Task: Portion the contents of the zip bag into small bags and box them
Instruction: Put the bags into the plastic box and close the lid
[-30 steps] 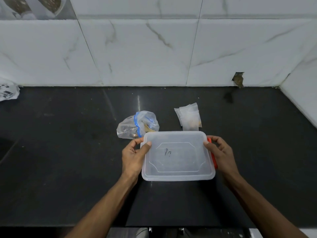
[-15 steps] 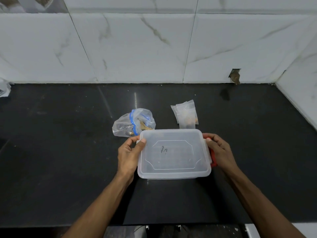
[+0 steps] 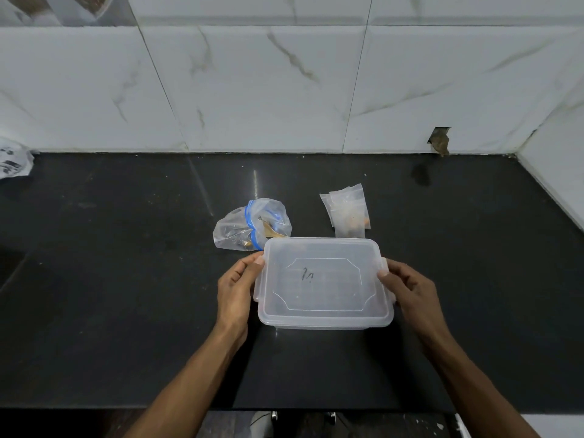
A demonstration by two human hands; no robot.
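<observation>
A translucent plastic box (image 3: 324, 282) with its lid on rests on the black counter in front of me. My left hand (image 3: 237, 284) grips its left edge and my right hand (image 3: 410, 289) grips its right edge. Just behind the box to the left lies a crumpled clear zip bag (image 3: 249, 224) with a blue seal and brownish contents. Behind the box to the right sits a small stack of clear small bags (image 3: 347, 213), with something orange-brown showing through.
The black counter (image 3: 126, 279) runs to a white marble-tiled wall behind and on the right. A crumpled printed plastic wrapper (image 3: 12, 162) lies at the far left edge. A chipped hole (image 3: 439, 141) marks the wall base at right.
The red clip seen at the box's right side under my right hand is no longer visible. Both hands stay on the box's sides; the box has barely shifted.
</observation>
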